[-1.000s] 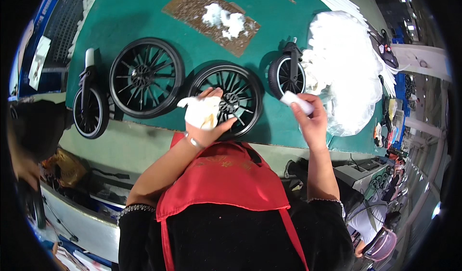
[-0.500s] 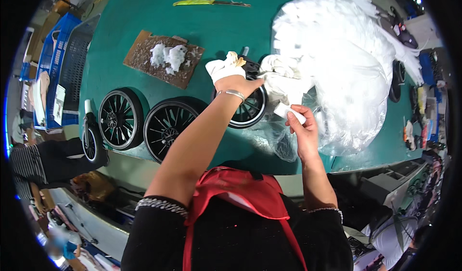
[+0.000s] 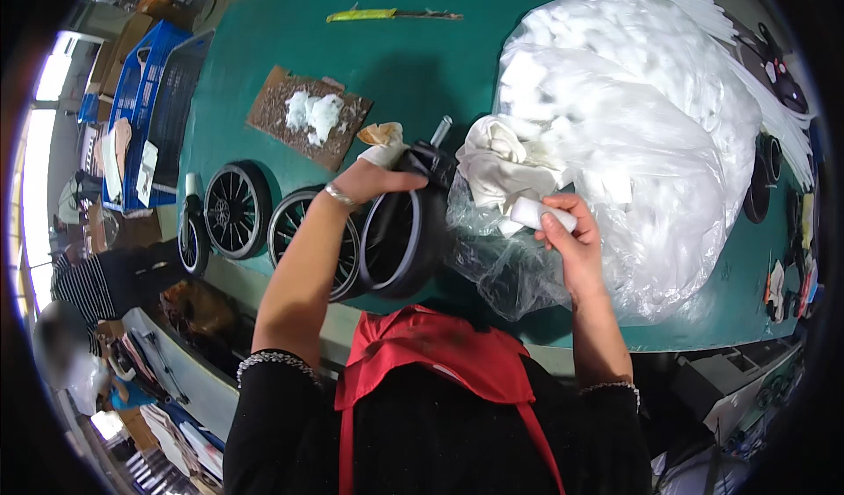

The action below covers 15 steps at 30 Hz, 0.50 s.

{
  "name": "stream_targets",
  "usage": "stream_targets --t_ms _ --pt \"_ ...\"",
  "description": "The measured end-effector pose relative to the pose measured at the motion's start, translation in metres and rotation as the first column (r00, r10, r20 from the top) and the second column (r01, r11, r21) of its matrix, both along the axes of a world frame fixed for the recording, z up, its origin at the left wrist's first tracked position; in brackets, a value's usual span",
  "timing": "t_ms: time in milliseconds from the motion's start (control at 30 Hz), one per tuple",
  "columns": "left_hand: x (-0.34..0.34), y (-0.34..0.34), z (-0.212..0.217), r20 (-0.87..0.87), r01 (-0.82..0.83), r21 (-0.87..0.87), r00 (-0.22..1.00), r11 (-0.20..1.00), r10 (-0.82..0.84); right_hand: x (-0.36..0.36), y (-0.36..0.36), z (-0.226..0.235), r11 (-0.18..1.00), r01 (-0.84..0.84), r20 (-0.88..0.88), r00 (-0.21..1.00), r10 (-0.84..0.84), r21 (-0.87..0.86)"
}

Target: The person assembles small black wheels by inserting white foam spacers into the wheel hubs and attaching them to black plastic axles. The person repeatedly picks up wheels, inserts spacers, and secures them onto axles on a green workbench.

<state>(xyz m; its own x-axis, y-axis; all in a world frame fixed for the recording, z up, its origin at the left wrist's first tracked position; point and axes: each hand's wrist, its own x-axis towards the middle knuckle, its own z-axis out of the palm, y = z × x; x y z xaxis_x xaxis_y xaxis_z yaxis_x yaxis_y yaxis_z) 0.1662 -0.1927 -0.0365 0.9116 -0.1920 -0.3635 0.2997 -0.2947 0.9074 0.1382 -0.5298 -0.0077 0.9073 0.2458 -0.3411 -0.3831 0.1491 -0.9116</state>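
Note:
My left hand [image 3: 374,178] holds a black-spoked caster wheel [image 3: 425,249] by its black fork [image 3: 432,163], thumb lying across the fork. A white and tan cloth [image 3: 383,145] covers those fingers and hides their tips. From the fork a bare metal stem [image 3: 442,131] points up and away. Between thumb and fingers, my right hand [image 3: 571,236] pinches a small white foam-like piece [image 3: 542,214]. Just beyond it lies a crumpled off-white cloth [image 3: 505,163], next to a large clear bag [image 3: 633,143] of white pieces.
More black wheels [image 3: 237,209] stand along the near left table edge. A brown board [image 3: 280,119] bears white fluffy scraps [image 3: 314,115]. At the far side lies a yellow-handled blade [image 3: 362,15]. Blue crates [image 3: 145,99] stand left; a person in stripes [image 3: 77,288] is beyond.
My left hand has drawn the caster wheel left and nearer, turning it more edge-on, beside the other wheels. The right hand still pinches the white piece, now turned slightly. The whole view has shifted.

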Motion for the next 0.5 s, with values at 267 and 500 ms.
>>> stream_targets --t_ms 267,500 --pt "-0.155 0.029 0.011 -0.229 -0.001 -0.704 0.947 0.71 -0.226 -0.001 0.049 0.028 0.887 -0.45 0.036 0.893 0.449 0.106" --pt "-0.235 0.069 0.036 -0.243 -0.177 -0.73 0.97 0.66 -0.008 -0.049 0.132 0.048 0.76 -0.65 0.184 0.748 0.637 0.011"
